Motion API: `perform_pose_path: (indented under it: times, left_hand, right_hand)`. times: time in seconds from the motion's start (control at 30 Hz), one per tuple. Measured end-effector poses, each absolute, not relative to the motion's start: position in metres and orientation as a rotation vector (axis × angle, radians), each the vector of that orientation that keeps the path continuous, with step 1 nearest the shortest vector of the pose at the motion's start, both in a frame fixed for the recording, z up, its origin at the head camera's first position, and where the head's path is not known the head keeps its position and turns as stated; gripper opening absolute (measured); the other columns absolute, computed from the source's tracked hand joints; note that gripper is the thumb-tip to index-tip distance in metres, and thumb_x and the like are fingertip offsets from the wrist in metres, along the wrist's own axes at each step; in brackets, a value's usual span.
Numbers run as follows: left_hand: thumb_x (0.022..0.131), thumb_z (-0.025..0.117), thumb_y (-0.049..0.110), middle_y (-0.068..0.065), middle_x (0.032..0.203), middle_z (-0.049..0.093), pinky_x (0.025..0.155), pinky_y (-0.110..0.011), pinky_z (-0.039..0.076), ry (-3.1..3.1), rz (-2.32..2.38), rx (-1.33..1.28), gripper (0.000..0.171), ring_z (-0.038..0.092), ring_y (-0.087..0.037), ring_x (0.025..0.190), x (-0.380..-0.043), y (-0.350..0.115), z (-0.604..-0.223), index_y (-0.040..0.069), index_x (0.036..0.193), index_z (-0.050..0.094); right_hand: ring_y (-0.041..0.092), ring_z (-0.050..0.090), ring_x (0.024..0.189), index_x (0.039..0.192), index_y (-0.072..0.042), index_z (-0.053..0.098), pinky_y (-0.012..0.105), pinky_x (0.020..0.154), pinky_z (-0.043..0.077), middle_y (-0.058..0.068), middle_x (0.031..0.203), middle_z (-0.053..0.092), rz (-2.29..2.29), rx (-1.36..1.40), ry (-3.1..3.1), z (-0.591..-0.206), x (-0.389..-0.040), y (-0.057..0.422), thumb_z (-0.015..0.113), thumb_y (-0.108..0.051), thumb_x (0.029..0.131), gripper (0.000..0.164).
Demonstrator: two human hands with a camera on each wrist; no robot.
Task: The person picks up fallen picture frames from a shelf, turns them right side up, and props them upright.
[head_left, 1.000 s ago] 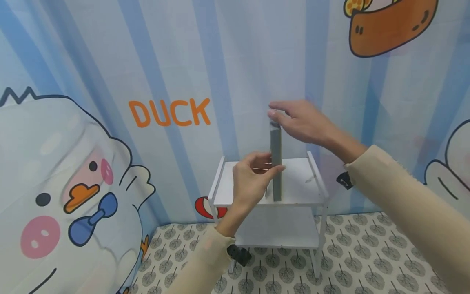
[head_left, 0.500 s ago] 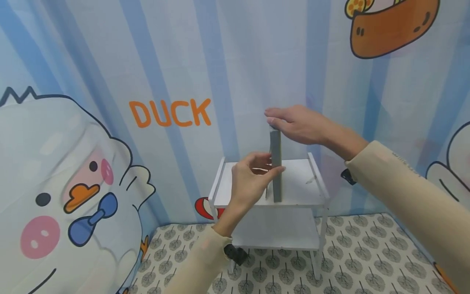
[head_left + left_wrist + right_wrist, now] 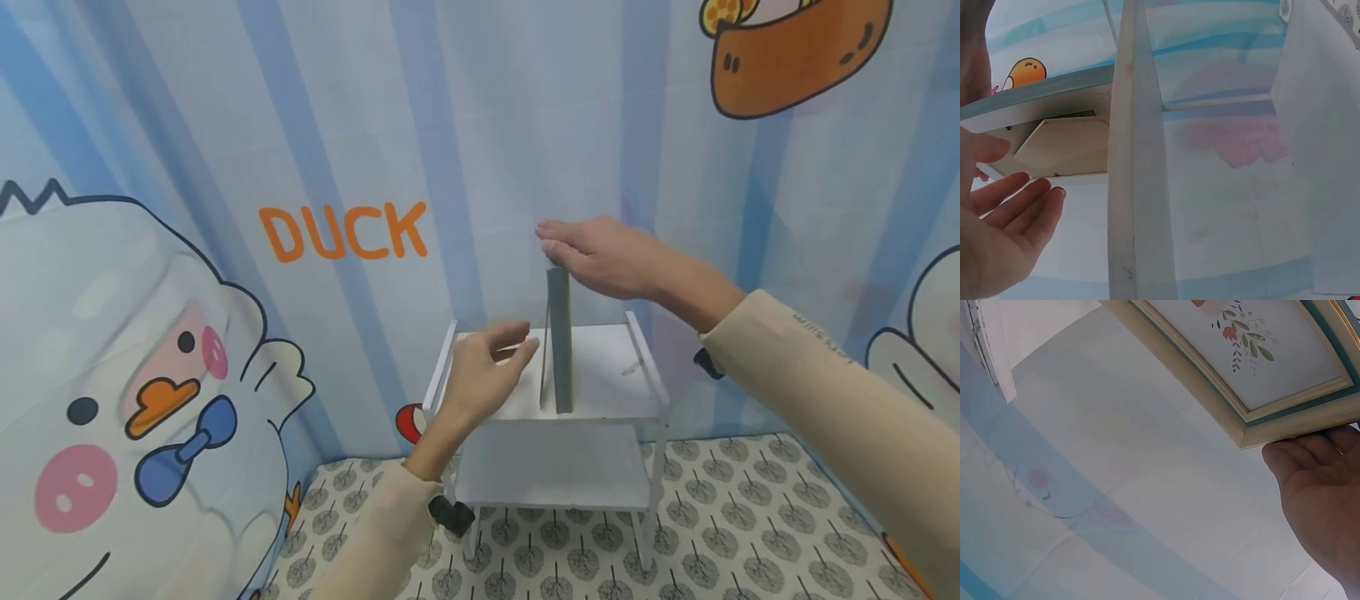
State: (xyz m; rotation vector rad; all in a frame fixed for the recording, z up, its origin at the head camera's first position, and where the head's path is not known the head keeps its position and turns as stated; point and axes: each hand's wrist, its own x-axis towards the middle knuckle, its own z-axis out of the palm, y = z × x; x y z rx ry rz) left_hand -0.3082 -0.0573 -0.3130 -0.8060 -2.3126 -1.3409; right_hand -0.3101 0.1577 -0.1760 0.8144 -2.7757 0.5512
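Observation:
A picture frame (image 3: 560, 342) stands upright on the white cart's top shelf (image 3: 600, 367), seen edge-on in the head view. The right wrist view shows its cream and green border around a floral print (image 3: 1250, 337). My right hand (image 3: 611, 258) rests on its top edge with fingers extended. To the left of the frame, my left hand (image 3: 483, 367) is apart from it, fingers loosely bent around nothing. A beige back flap (image 3: 1063, 147) appears behind the frame in the left wrist view, angled out from the back.
The cart has raised side rails (image 3: 648, 354) and a lower shelf (image 3: 555, 467). Behind it hangs a striped cartoon curtain (image 3: 525, 125). A tree-patterned floor covering (image 3: 720, 517) lies beneath.
My left hand has let go of the picture frame and moved left. My right hand has come down slightly onto the frame's top edge; the frame stays upright.

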Motion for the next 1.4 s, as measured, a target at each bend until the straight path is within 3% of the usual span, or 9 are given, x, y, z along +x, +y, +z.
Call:
perform_pose_path:
  times: [0.3,0.57,0.83,1.4]
  left_hand:
    - [0.1,0.071,0.02,-0.017,0.145,0.066,0.106,-0.039,0.058,-2.429,-1.321,-0.901,0.048,0.068,-0.029,0.131,-0.309,-0.056,-0.32,0.001,0.143,0.063]
    - [0.1,0.072,0.017,-0.02,0.14,0.068,0.102,-0.04,0.06,-2.395,-1.341,-0.944,0.047,0.071,-0.029,0.127,-0.31,-0.059,-0.322,-0.003,0.141,0.063]
    - [0.102,0.071,0.018,-0.017,0.138,0.07,0.101,-0.033,0.061,-2.429,-1.309,-0.962,0.043,0.071,-0.026,0.126,-0.313,-0.07,-0.321,0.002,0.141,0.065]
    - [0.104,0.066,0.011,-0.013,0.124,0.078,0.093,-0.037,0.065,-2.411,-1.182,-0.947,0.031,0.078,-0.024,0.11,-0.326,-0.103,-0.323,0.005,0.134,0.072]
  right_hand:
    - [0.036,0.029,0.161,0.165,-0.008,0.033,0.055,0.133,0.024,0.012,0.172,0.033,0.566,0.81,-2.769,-0.179,-0.312,0.156,0.036,-0.033,0.114,0.056]
    - [0.035,0.029,0.162,0.165,-0.009,0.032,0.055,0.133,0.024,0.012,0.172,0.032,0.585,0.808,-2.767,-0.181,-0.314,0.153,0.036,-0.033,0.115,0.056]
    - [0.034,0.032,0.16,0.164,-0.008,0.037,0.053,0.133,0.026,0.012,0.171,0.036,0.538,0.802,-2.764,-0.179,-0.321,0.141,0.036,-0.033,0.114,0.056]
    - [0.031,0.031,0.161,0.16,-0.006,0.043,0.048,0.134,0.025,0.012,0.169,0.039,0.545,0.888,-2.733,-0.18,-0.33,0.112,0.034,-0.031,0.113,0.054]
